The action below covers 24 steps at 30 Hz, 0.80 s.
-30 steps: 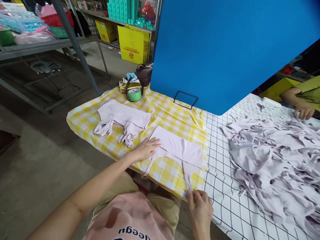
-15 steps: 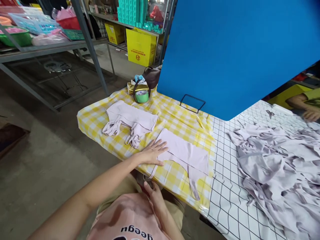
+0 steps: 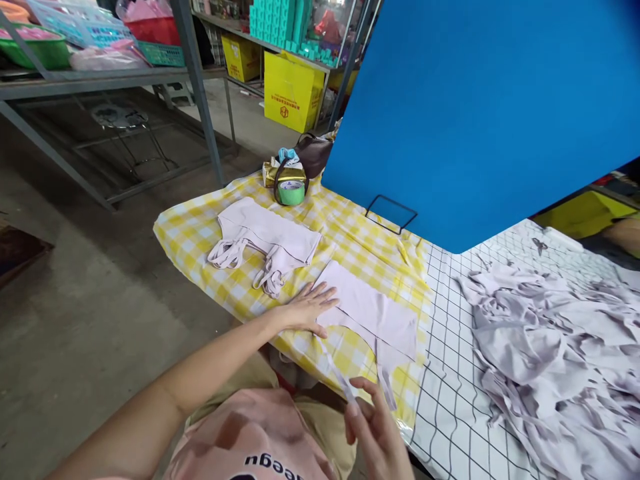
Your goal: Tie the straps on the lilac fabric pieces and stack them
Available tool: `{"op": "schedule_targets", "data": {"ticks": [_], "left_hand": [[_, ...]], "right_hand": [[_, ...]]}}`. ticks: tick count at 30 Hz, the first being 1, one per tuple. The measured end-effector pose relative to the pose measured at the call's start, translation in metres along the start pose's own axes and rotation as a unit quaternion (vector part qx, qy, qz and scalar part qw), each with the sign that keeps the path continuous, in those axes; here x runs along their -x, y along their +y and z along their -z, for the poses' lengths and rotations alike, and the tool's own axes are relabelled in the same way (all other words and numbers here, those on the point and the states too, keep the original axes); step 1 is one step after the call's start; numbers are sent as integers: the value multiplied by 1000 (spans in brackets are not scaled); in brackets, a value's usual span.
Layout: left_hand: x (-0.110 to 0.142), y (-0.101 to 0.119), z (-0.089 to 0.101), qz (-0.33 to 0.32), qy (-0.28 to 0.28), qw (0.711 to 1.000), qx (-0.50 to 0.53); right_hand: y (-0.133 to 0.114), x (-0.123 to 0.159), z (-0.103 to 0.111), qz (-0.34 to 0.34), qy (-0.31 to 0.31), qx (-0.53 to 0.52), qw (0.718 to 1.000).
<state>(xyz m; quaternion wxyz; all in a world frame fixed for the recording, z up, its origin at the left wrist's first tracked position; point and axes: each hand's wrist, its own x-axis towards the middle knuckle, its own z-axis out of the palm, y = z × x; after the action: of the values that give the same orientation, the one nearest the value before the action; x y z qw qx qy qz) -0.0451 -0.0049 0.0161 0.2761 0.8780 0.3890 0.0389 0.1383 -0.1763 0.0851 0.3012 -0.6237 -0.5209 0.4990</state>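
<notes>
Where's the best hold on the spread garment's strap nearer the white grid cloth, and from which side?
Probably pinch that strap near its lower end, from the person's side: the narrow band points toward the near edge of the yellow checked cloth, and the left hand rests on the other end of the garment.

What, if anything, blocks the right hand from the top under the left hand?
Nothing visible: the right hand is right at one strap, which runs over the yellow cloth to the top.
</notes>
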Motion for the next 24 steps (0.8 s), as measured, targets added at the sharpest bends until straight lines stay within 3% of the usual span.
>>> {"op": "schedule_targets", "data": {"ticks": [5,9,12,16,20,24], "left_hand": [[1,-1,0,0,4,1000,12],[7,11,11,-6,27,996,86],[17,31,26,-37,64,977,201],[29,61,41,-74,117,942,307],[31,78,38,-37,187,937,294],[26,80,31,-11,231,937,261]], "right_hand": [[-31,-14,22,-15,-70,-168,983],[-36,-32,22,-20,-28,-202,979],[-40,-46,18,-29,20,-187,982],[-45,-61,12,-25,28,-136,990],[-45,-67,5,-8,33,-47,998],[-47,-66,0,-3,63,43,997]]}}
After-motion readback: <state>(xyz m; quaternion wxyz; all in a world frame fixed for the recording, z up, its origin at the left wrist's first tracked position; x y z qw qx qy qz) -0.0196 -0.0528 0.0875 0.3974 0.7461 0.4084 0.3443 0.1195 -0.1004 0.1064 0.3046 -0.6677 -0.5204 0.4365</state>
